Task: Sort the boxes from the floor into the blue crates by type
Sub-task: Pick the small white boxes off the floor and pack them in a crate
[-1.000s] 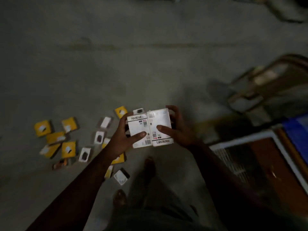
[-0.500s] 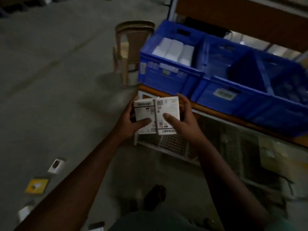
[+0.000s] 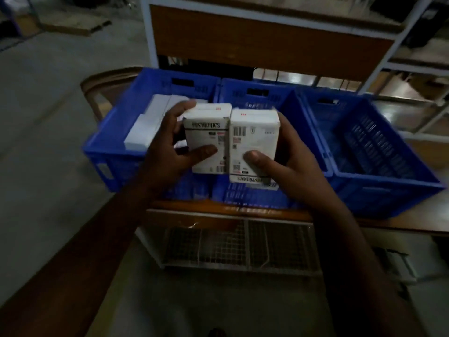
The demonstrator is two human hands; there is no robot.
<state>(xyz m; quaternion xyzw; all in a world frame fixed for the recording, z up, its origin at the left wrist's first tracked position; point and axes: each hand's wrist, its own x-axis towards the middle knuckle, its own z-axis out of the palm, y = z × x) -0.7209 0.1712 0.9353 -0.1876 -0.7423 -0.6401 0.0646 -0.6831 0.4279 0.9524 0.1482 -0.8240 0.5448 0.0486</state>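
Two white boxes, left box (image 3: 206,139) gripped in left hand (image 3: 167,152) fingers, right box (image 3: 252,144) in right hand (image 3: 289,166), above three blue crates (image 3: 379,181), leftmost holding white boxes (image 3: 145,122).

Only one view here, head cam, wide-angle, worn by person. Looks forward and steeply down over both forearms. Close range: left hand (image 3: 167,152) and right hand (image 3: 286,164) fill frame centre, white boxes (image 3: 230,139) right under lens. Blue crates (image 3: 379,181) just beyond, shelf frame (image 3: 267,37) along top edge, floor (image 3: 43,113) at left. Edges bend, dim and blurry.
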